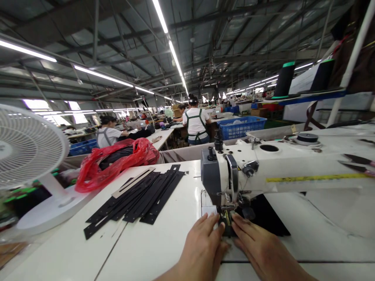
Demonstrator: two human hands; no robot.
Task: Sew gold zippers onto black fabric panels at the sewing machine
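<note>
Both hands are at the needle area of a white and grey sewing machine [210,177]. My left hand [202,242] lies with its fingers stretched forward, left of the presser foot [226,217]. Opposite it, my right hand [258,241] lies flat with its fingers extended, at the right of the foot. Between and under the fingertips is dark material; a black fabric piece [271,218] spreads out to the right behind my right hand. My fingers partly hide the material at the needle. To the left lies a loose pile of black strips [140,199] with slots.
A beige slotted strip [133,182] rests on the pile. Behind are a red plastic bag [102,168] and a white fan [54,185]. Scissors [356,159] lie on the machine arm, above a yellow measuring tape [316,178]. Thread cones [284,81] stand upper right; people work beyond.
</note>
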